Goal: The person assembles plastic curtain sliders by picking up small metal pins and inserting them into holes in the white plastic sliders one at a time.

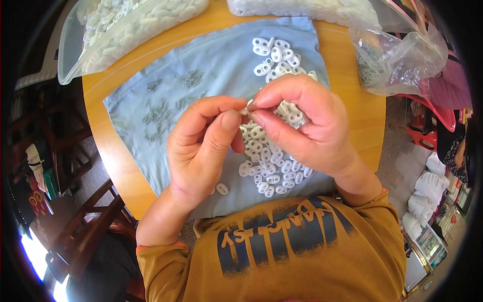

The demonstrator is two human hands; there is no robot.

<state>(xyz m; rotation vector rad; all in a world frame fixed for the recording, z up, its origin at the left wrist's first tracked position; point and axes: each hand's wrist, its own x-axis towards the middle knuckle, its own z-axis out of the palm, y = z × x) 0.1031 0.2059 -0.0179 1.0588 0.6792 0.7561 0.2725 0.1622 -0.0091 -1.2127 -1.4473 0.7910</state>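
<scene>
My left hand [201, 143] and my right hand [312, 123] meet above the middle of a blue-grey cloth [221, 55]. Both pinch a small white plastic piece [246, 111] between thumb and fingertips, which hide most of it. Under and around my right hand spreads a loose pile of white oval plastic cord locks [259, 147], each with two holes. Small thin metal springs [158, 118] lie scattered in groups on the cloth beyond my left hand. Beside my left wrist, a stray cord lock [222, 189] rests near the cloth's front edge.
A clear plastic tub [133, 43] full of white pieces stands at the far left of the wooden table [113, 163]. Another clear container [302, 11] of white pieces is at the back. An open plastic bag [375, 65] with small grey metal parts sits at the far right.
</scene>
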